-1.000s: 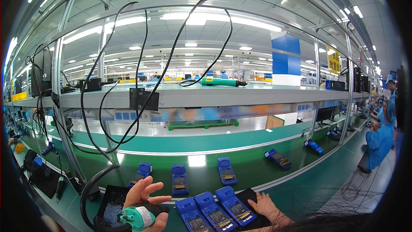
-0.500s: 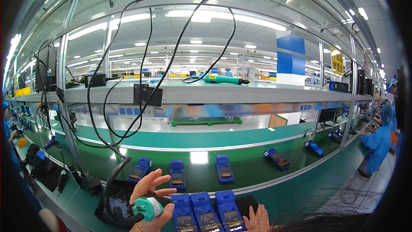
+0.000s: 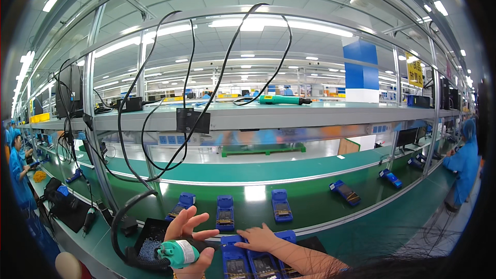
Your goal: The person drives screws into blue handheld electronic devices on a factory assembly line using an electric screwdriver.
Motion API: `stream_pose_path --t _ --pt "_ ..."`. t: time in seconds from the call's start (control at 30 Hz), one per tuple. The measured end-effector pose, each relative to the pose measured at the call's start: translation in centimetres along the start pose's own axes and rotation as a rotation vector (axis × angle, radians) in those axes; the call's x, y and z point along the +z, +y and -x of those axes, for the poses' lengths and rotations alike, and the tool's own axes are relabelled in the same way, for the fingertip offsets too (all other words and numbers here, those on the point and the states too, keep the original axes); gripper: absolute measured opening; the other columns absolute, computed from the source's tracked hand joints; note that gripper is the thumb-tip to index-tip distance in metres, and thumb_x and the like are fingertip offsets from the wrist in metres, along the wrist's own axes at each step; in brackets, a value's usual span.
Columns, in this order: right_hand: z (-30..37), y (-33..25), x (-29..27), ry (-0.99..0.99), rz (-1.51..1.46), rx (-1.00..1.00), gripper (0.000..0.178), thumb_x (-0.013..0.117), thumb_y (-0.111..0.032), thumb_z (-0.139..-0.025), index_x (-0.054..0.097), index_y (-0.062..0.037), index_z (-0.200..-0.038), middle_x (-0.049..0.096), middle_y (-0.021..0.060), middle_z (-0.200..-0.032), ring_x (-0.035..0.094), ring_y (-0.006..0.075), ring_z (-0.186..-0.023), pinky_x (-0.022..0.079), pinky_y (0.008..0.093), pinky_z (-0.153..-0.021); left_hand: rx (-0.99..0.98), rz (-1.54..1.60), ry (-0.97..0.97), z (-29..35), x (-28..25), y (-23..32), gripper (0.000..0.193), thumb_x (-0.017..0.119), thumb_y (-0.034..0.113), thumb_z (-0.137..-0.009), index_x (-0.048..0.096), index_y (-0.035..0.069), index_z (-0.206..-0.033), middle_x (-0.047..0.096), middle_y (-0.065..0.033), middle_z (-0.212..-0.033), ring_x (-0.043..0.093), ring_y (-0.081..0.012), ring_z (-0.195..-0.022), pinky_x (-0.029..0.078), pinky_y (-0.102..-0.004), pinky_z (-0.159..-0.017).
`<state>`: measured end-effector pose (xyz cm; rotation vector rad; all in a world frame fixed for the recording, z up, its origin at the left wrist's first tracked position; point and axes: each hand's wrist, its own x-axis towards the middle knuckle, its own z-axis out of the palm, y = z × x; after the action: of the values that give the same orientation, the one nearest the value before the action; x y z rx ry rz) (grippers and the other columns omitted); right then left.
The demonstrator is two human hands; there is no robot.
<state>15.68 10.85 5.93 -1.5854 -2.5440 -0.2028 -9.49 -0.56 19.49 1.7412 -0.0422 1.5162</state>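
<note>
My left hand [image 3: 179,228] holds a green electric screwdriver [image 3: 183,253] between thumb and palm. Its corded rear end faces me, and the other fingers spread above it. Three blue handheld devices with dark panels stand side by side: a left one [image 3: 236,268], a middle one [image 3: 262,267] and a right one [image 3: 287,235]. My right hand [image 3: 260,238] reaches across their upper ends with fingers stretched out. Its fingertips rest at the left device's top, and the forearm partly covers the right device. The screwdriver's tip is hidden.
A black tray [image 3: 151,237] of small screws lies by my left hand, under the thick black cord [image 3: 116,227]. Beyond, several blue devices [image 3: 281,205] lie on the green conveyor [image 3: 320,222]. A second green screwdriver [image 3: 283,100] rests on the shelf. Co-workers in blue [image 3: 462,155] stand at both sides.
My right hand has moved left, from beside the row of devices to across their tops. My left hand keeps the screwdriver. The whole view has shifted slightly.
</note>
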Motion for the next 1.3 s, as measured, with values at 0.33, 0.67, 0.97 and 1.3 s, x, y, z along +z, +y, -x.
stream_pose_path --t 0.33,0.67,0.97,1.3 --pt "0.3 1.9 -0.9 -0.205 0.011 0.011 0.078 0.041 -0.075 -0.082 0.062 -0.0027 -0.102 0.063 0.0181 -0.093 0.064 0.0337 -0.089 0.052 0.042 -0.076 0.11 0.11 -0.142 -0.1 -3.0 0.2 0.081 0.056 -0.012 -0.086 0.013 0.013 -0.151 0.016 -0.0134 -0.155 0.038 -0.0336 -0.133 0.054 -0.0358 -0.091" --pt "-3.8 -1.5 2.4 0.12 -0.098 -0.146 0.092 0.047 -0.073 -0.08 0.029 -0.0096 -0.145 0.06 0.0183 -0.115 0.057 0.0344 -0.109 0.047 0.0456 -0.088 0.175 0.074 -0.048 -0.2 -2.6 -0.6 0.08 0.057 -0.011 -0.087 0.014 0.01 -0.151 0.019 -0.0143 -0.154 0.041 -0.0325 -0.131 0.054 -0.0348 -0.091" --pt "-3.9 -2.5 0.3 -0.188 -0.192 -0.191 0.079 0.06 -0.068 -0.075 0.051 -0.0112 -0.129 0.061 0.0175 -0.098 0.061 0.0364 -0.095 0.049 0.0435 -0.08 0.088 0.224 -0.107 0.0 -3.4 -0.1 0.08 0.059 -0.011 -0.084 0.018 0.011 -0.15 0.02 -0.0135 -0.154 0.044 -0.0325 -0.129 0.054 -0.0379 -0.092" --pt "-3.0 -1.7 1.0 0.231 0.019 -0.23 0.075 0.061 -0.056 -0.083 0.04 -0.0107 -0.139 0.053 0.0216 -0.127 0.049 0.032 -0.123 0.041 0.0437 -0.1 -0.115 0.05 0.347 -0.2 0.9 0.5 0.079 0.068 -0.009 -0.068 0.036 0.0 -0.14 0.041 -0.015 -0.141 0.045 -0.0314 -0.127 0.052 -0.0411 -0.093"
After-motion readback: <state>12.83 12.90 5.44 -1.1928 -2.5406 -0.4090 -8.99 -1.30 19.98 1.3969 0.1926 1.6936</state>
